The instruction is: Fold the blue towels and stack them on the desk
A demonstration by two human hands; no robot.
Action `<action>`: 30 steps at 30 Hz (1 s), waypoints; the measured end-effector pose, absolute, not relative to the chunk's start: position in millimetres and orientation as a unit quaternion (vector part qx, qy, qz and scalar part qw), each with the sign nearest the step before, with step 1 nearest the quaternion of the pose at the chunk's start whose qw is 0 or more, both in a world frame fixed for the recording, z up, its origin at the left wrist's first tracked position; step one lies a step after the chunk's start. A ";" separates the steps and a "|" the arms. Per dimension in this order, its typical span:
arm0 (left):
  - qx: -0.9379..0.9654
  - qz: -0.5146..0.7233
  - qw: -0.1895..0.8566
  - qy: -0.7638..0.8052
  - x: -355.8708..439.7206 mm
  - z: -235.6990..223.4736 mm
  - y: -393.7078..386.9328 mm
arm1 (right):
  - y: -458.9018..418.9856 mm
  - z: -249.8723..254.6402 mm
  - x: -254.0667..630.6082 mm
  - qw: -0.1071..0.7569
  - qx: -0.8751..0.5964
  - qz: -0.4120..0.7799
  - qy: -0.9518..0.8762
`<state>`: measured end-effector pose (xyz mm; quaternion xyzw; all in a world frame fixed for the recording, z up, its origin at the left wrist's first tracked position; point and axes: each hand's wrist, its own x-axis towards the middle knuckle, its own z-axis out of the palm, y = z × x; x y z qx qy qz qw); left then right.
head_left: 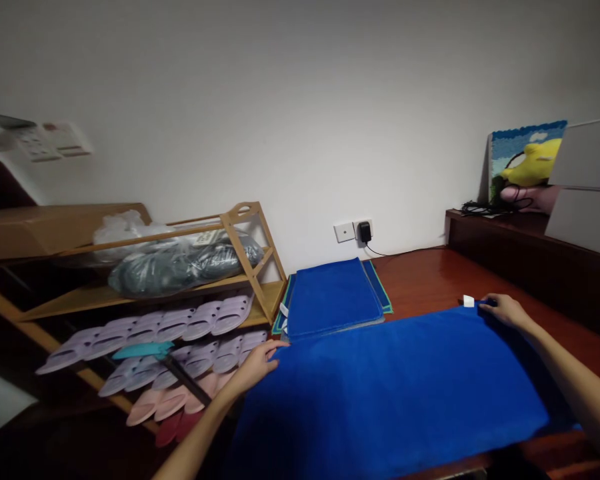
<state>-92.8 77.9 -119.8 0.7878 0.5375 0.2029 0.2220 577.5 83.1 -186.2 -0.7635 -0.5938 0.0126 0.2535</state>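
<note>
A wide blue towel lies spread over the near part of the wooden tabletop. My left hand is closed on its far left corner, thumb and fingers pinched together. Over at the far right corner, my right hand grips the same towel, with a small white tag sticking up beside the fingers. Just beyond the towel's left part is a flat stack of folded blue cloths, the lower ones edged in green.
To the left stands a wooden rack with several lilac slippers and a bagged dark bundle. A black plug adapter sits in the wall socket, its cord trailing right. A raised dark wood ledge bounds the right side.
</note>
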 end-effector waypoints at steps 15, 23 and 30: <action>0.743 0.258 0.281 0.550 -126.2 -103.6 80.8 | 70.7 -176.2 588.6 0.300 -0.759 0.131 -0.563; 0.686 0.340 0.304 0.567 -135.0 -107.4 83.3 | 81.5 -181.7 596.0 0.345 -0.765 0.146 -0.524; 0.637 0.421 0.295 0.575 -128.6 -105.3 93.7 | 97.1 -182.0 591.3 0.370 -0.764 0.130 -0.512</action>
